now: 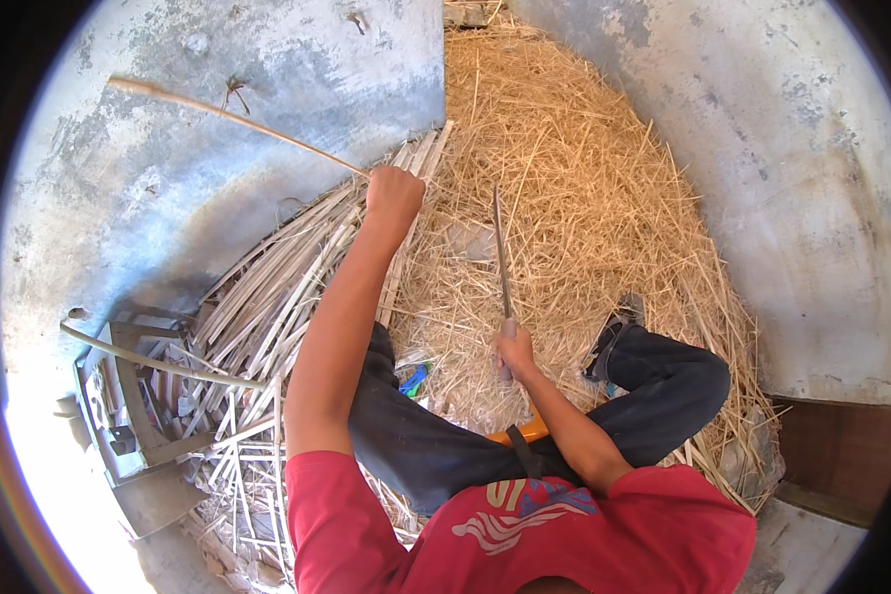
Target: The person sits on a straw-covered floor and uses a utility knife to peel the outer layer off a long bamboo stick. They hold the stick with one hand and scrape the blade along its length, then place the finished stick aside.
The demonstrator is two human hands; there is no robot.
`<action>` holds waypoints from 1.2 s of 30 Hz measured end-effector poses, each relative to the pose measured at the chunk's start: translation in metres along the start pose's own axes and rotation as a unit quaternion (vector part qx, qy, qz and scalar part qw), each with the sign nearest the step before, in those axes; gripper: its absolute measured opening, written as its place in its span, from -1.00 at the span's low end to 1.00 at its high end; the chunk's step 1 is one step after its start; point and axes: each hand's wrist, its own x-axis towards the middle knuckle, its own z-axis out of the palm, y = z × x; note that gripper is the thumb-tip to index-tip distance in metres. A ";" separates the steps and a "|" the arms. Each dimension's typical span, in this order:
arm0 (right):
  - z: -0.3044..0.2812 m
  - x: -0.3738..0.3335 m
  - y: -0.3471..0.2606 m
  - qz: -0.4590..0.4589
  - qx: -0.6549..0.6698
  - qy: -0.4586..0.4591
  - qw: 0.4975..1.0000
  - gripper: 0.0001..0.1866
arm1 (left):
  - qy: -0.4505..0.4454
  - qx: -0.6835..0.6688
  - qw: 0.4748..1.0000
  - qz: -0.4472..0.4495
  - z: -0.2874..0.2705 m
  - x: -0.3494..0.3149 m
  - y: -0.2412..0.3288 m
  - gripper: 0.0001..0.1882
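My left hand point(394, 194) is raised ahead of me, its fingers closed round one end of a thin bamboo strip point(257, 127). From the fist the strip runs up and to the left, across the wall. Lower and to the right, my right hand point(515, 350) grips the handle of a long, narrow-bladed knife point(503, 253). The blade points away from me, above the shavings and apart from the strip. An orange object point(531, 430) with a dark strap lies between my bent legs; its kind is unclear.
Pale straw-like shavings point(564, 158) are heaped ahead and to the right. Long split strips point(277, 272) pile up at the left, beside a wooden frame point(139, 396). Weathered walls point(792, 178) rise on both sides. A blue scrap point(414, 380) lies by my left leg.
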 end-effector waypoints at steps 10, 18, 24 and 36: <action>0.000 -0.013 -0.055 0.043 0.081 -0.038 0.995 -0.88 | 0.009 -0.022 1.000 0.014 -0.015 0.006 0.010 -0.87; -0.010 -0.004 -0.058 -0.142 0.020 -0.013 0.990 -0.87 | 0.043 0.020 0.999 0.014 -0.012 0.007 0.009 -0.86; 0.004 0.015 0.036 0.012 -0.078 0.032 0.996 -0.88 | 0.024 0.001 1.000 -0.019 -0.006 0.015 0.011 -0.87; -0.013 0.019 -0.024 -0.152 -0.052 0.009 0.987 -0.88 | 0.042 0.004 0.999 -0.013 0.001 0.007 0.000 -0.86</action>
